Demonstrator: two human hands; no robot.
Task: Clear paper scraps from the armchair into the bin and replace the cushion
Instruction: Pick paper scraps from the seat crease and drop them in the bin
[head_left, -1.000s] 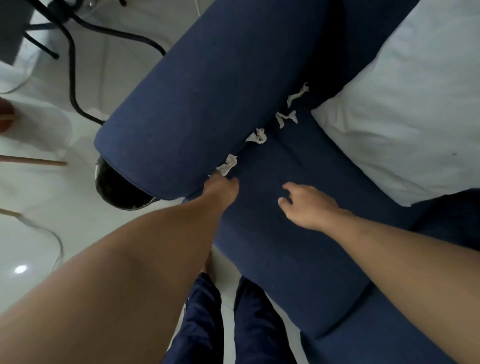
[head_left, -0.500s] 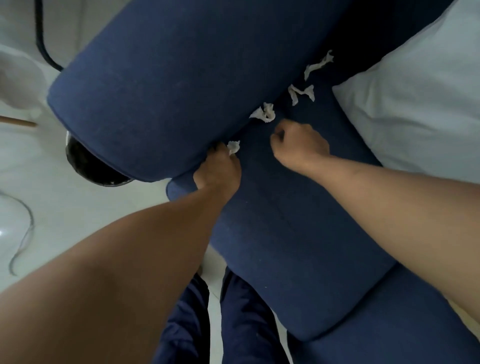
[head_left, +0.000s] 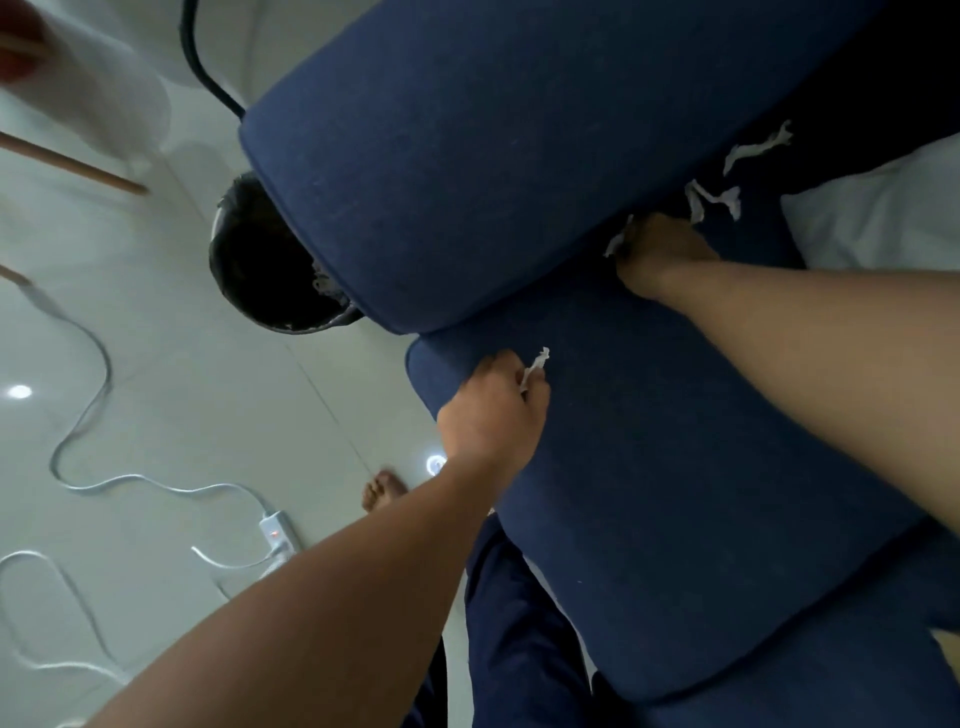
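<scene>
Nearest, at 6 o'clock: dark trouser legs and a bare foot (head_left: 383, 488) on the pale floor, with a white cable and power strip (head_left: 278, 535) at 8 o'clock.

Left hand (head_left: 493, 410), centre: fingers closed on a paper scrap (head_left: 535, 370) that sticks up from the pinch, over the front left corner of the seat cushion (head_left: 675, 493). A second ago this hand was pressed into the seam under the armrest with the scrap at its fingertips; it has since drawn back toward the cushion's front edge with the scrap in it. First scrap lifted, I judge, and on its way out.

Right hand (head_left: 662, 249), 1 o'clock: knuckles up, curled into the crease where the armrest (head_left: 467, 156) meets the seat. A second scrap (head_left: 618, 241) shows white at its fingertips. Half a second ago it was just short of that scrap; now it is on it. Whether the pinch has closed, I cannot tell.

Beyond, 1 to 2 o'clock: two more scraps, a forked one (head_left: 714, 200) just past the right hand and a long strip (head_left: 758, 148) farther up the crease. White cushion (head_left: 878, 218) at 3 o'clock, lying at the back of the seat, not yet put back.

Bin (head_left: 260, 275), 10 o'clock: black, on the floor, half hidden beneath the armrest's front end; pale bits show inside. Close to the left hand, so a short carry.
</scene>
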